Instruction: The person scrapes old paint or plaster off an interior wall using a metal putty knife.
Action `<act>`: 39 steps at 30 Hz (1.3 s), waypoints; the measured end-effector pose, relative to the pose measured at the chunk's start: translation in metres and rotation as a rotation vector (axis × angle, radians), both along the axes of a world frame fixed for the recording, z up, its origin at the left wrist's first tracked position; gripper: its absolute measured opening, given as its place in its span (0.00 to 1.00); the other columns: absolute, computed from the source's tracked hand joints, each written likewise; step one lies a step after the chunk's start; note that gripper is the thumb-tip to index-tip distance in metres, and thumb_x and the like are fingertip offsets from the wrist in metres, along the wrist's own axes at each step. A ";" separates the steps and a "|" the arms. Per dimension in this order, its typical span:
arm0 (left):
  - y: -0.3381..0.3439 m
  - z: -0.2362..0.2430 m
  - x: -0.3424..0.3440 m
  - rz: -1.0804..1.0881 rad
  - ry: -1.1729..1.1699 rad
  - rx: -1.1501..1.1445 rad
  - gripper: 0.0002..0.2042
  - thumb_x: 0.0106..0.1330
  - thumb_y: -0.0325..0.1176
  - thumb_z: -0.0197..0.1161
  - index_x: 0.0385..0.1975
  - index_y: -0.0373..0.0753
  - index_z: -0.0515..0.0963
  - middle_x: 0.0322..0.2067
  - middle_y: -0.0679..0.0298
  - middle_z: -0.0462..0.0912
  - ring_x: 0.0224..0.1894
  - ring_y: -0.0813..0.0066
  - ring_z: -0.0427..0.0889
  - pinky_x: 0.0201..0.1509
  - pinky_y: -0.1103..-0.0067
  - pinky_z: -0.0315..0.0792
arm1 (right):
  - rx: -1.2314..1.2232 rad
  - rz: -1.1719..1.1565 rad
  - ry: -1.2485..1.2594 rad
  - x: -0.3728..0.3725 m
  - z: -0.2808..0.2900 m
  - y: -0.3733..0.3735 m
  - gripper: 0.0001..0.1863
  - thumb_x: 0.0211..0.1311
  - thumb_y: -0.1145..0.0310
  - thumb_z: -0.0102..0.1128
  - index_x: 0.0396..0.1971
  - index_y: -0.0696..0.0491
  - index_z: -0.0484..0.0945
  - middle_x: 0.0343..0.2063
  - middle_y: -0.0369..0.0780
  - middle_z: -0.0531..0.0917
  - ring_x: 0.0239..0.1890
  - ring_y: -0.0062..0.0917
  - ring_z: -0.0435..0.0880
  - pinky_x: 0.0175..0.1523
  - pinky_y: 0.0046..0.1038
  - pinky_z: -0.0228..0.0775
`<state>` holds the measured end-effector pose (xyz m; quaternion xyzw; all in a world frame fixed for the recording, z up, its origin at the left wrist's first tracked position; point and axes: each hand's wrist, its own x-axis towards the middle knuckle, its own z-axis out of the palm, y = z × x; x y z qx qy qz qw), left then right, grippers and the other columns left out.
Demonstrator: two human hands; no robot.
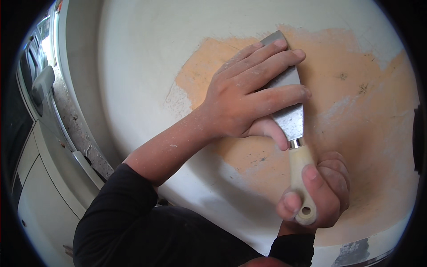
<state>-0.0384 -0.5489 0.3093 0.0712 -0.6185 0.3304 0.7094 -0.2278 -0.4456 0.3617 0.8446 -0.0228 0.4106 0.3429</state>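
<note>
My left hand (249, 95) lies over the steel blade (288, 120) of a putty knife, its fingers spread and stretched across the metal, thumb beside the neck. Wrapped round the knife's cream handle (297, 160) is my right hand (327, 196), at the lower right. The blade points up and rests against or just over a curved off-white panel (142, 66) with a broad peach-orange patch (338, 124) that has scuffs and pale streaks. Fine white dust speckles my fingers and left forearm. The blade's top part is partly hidden under my left fingers.
A pale car body (53, 187) with a silver handle-like fitting (42, 84) stands along the left, beside a narrow strip of dusty ground (73, 120). A grey patch (351, 251) marks the panel's lower right. A dark piece (416, 138) sits at the right edge.
</note>
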 end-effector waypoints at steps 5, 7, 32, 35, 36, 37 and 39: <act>0.001 0.000 -0.002 0.007 -0.006 0.005 0.39 0.58 0.74 0.44 0.43 0.39 0.80 0.51 0.37 0.78 0.53 0.35 0.78 0.57 0.56 0.73 | 0.033 0.036 -0.027 0.001 0.000 0.001 0.18 0.65 0.51 0.63 0.41 0.52 0.77 0.19 0.32 0.68 0.14 0.21 0.62 0.20 0.24 0.57; -0.001 0.002 0.000 -0.014 -0.021 -0.009 0.39 0.58 0.74 0.44 0.43 0.39 0.80 0.51 0.37 0.78 0.53 0.35 0.78 0.56 0.56 0.73 | 0.034 0.026 -0.023 0.004 0.000 0.001 0.18 0.65 0.52 0.63 0.41 0.52 0.77 0.19 0.32 0.68 0.14 0.21 0.62 0.20 0.24 0.58; -0.005 0.002 -0.002 -0.039 0.008 -0.049 0.39 0.58 0.73 0.45 0.45 0.39 0.79 0.51 0.40 0.77 0.51 0.37 0.78 0.54 0.57 0.73 | 0.024 0.090 -0.003 0.007 0.002 0.001 0.13 0.65 0.63 0.59 0.42 0.57 0.75 0.21 0.37 0.69 0.12 0.22 0.60 0.16 0.25 0.53; -0.006 0.005 0.000 -0.002 0.030 -0.033 0.39 0.58 0.73 0.45 0.45 0.39 0.79 0.52 0.39 0.77 0.51 0.37 0.78 0.55 0.57 0.73 | -0.028 0.011 -0.078 0.008 -0.003 -0.001 0.14 0.64 0.62 0.61 0.42 0.56 0.75 0.21 0.37 0.69 0.13 0.22 0.61 0.17 0.25 0.55; -0.005 0.003 -0.001 0.019 0.043 -0.016 0.39 0.59 0.73 0.45 0.45 0.39 0.79 0.52 0.39 0.77 0.52 0.37 0.78 0.55 0.57 0.73 | -0.023 0.011 -0.075 0.007 -0.002 0.001 0.14 0.64 0.62 0.61 0.42 0.56 0.75 0.21 0.37 0.69 0.13 0.22 0.61 0.17 0.25 0.55; -0.004 0.000 -0.003 0.019 0.047 -0.010 0.39 0.59 0.73 0.45 0.45 0.39 0.79 0.52 0.39 0.77 0.52 0.37 0.78 0.55 0.57 0.73 | 0.025 0.041 -0.038 0.007 0.000 0.003 0.14 0.64 0.63 0.60 0.42 0.56 0.75 0.21 0.37 0.69 0.13 0.23 0.62 0.17 0.25 0.55; -0.006 0.003 -0.003 -0.078 -0.006 -0.061 0.39 0.58 0.73 0.45 0.45 0.40 0.79 0.52 0.39 0.77 0.52 0.37 0.78 0.55 0.57 0.73 | 0.056 0.064 -0.006 0.010 0.003 0.004 0.13 0.64 0.63 0.60 0.42 0.56 0.75 0.21 0.37 0.69 0.13 0.23 0.62 0.17 0.25 0.56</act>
